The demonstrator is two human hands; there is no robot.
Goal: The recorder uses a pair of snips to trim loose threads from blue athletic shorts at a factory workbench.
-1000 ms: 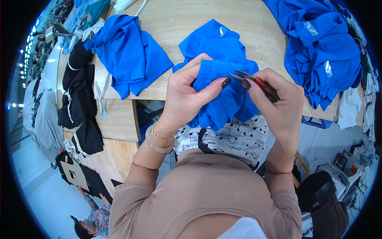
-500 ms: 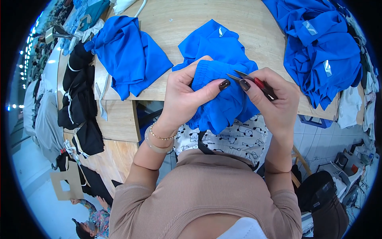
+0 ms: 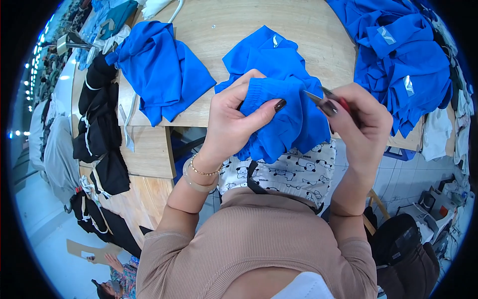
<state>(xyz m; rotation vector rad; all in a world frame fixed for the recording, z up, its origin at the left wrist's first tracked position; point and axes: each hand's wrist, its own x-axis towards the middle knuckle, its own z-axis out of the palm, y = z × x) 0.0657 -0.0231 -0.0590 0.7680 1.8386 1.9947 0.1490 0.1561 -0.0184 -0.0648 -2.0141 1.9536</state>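
Note:
My left hand point(image 3: 234, 117) grips a bunched edge of a bright blue garment point(image 3: 279, 94) that hangs off the wooden table's front edge. My right hand point(image 3: 361, 122) holds small thread snips point(image 3: 326, 99) with a red handle. Their metal tips point left at the fabric fold just beside my left thumb. The rest of the garment lies spread on the wooden table point(image 3: 214, 30) behind my hands.
A folded blue garment point(image 3: 162, 70) lies at the left of the table. A heap of blue garments point(image 3: 398, 55) fills the right side. Black garments point(image 3: 99, 124) drape over a lower bench at left. A person sits on the floor at lower left point(image 3: 112, 279).
My hands stay at the same fold. The right hand with the snips has shifted slightly right and the fabric has been turned a little in my left hand.

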